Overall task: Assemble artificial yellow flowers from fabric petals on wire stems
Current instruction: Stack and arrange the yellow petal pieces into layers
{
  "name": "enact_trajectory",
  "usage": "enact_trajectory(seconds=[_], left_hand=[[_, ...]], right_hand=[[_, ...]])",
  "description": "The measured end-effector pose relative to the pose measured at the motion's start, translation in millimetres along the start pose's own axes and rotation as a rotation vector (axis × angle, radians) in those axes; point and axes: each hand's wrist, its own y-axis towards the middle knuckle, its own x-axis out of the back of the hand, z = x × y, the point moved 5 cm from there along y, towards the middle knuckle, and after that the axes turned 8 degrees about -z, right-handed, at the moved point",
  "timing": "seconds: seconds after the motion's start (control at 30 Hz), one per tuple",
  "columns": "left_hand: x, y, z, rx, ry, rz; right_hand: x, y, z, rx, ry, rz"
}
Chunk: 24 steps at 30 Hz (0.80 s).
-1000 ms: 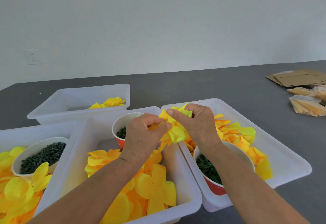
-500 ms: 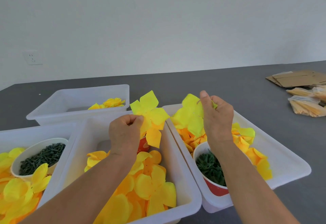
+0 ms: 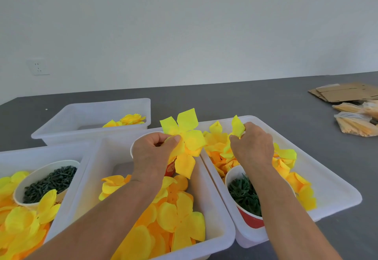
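Note:
My left hand (image 3: 152, 153) pinches a flat yellow petal layer (image 3: 185, 139) by its centre, held up over the middle white tray (image 3: 212, 214). That layer spreads several petals. My right hand (image 3: 252, 146) hovers low over the right tray (image 3: 331, 180) and pinches a yellow petal piece (image 3: 237, 125) out of the petal heap there. A red paper cup of dark green stem parts (image 3: 244, 196) stands in the right tray under my right wrist. Another red cup (image 3: 170, 168) is mostly hidden behind my left hand.
The middle tray holds loose yellow-orange petals (image 3: 176, 216). The left tray has petals (image 3: 22, 218) and a white bowl of dark green pieces (image 3: 49, 180). The back tray (image 3: 81, 120) holds finished yellow flowers (image 3: 127, 119). Cardboard (image 3: 345, 92) and plastic bags (image 3: 356, 122) lie far right.
My hands parted from one shared bunch, each with its own petal piece. Since then my right hand has dropped toward the right tray's heap, while my left has kept its layer raised.

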Motion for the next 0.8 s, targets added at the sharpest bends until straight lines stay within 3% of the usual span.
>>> enact_trajectory(seconds=[0.1,0.17,0.2,0.27,0.33,0.43,0.53,0.8], left_hand=[[-1,-1,-1,-0.009,0.000,0.007],[-2,-2,-2,-0.025,0.013,0.006],[-3,-2,-2,-0.032,0.018,0.007],[-4,-2,-2,-0.039,0.015,0.017],[-6,-2,-2,-0.064,0.027,0.044],[-9,-4,-3,-0.130,0.093,0.092],[-10,-5,-2,-0.130,0.068,0.098],[-6,-2,0,-0.114,0.041,0.094]], right_hand=[[6,-3,5,0.037,-0.045,-0.086],[14,-7,17,0.190,0.178,-0.211],[15,-10,24,0.268,0.374,-0.196],[13,-19,36,0.353,0.701,0.025],[7,-28,44,0.418,0.771,0.235],[3,-31,48,0.483,0.760,0.298],[-1,-26,46,0.434,0.832,0.306],[-3,1,10,-0.011,0.767,-0.001]])
